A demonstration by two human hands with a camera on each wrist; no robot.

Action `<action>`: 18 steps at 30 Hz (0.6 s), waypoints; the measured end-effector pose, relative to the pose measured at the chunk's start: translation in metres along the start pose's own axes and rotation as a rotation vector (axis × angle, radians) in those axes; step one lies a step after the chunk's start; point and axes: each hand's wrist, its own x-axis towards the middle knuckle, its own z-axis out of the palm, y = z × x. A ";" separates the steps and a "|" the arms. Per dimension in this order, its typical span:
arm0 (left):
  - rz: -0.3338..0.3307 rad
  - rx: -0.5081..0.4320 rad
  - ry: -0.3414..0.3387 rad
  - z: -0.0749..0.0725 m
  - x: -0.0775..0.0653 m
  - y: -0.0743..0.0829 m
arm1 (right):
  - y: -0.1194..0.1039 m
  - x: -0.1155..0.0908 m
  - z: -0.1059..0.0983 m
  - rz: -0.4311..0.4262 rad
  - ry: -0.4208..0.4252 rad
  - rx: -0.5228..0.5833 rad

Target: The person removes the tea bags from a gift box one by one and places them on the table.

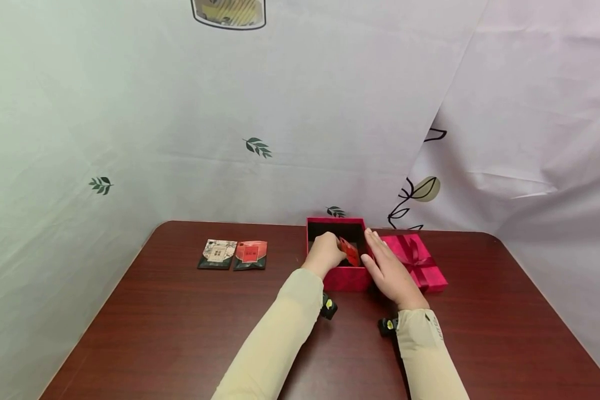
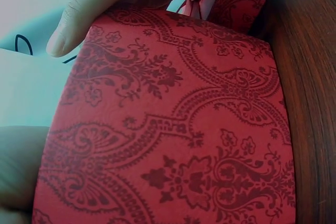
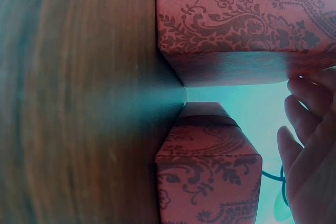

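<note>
My left hand (image 1: pixel 325 253) reaches over the front wall of a red patterned gift box (image 1: pixel 347 279). It pinches a small red packet (image 1: pixel 350 253) down inside the dark interior, its fingertips partly hidden. Along the box's right side lies my right hand (image 1: pixel 392 275), fingers straight against the wall and thumb at the rim. The right wrist view has these fingers (image 3: pixel 302 111) right at the box side (image 3: pixel 236 66). Most of the left wrist view is the patterned front wall (image 2: pixel 173 119), with the right hand's thumb (image 2: pixel 65 32) beyond its upper edge.
The matching red lid (image 1: pixel 417 261), tied with a ribbon bow, lies right of the box. Two flat packets, one beige and black (image 1: pixel 217 254) and one red and black (image 1: pixel 250 254), lie at the back left of the brown table (image 1: pixel 180 333). A pale curtain (image 1: pixel 180 111) hangs behind.
</note>
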 end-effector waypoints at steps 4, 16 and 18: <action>0.011 0.002 0.004 0.000 0.000 0.000 | 0.000 0.000 0.000 -0.001 0.002 0.003; 0.000 -0.031 0.043 0.000 0.000 -0.001 | -0.001 0.000 0.000 0.012 -0.005 0.009; 0.007 -0.043 0.059 -0.001 -0.001 -0.001 | -0.001 0.000 0.000 0.012 -0.006 0.007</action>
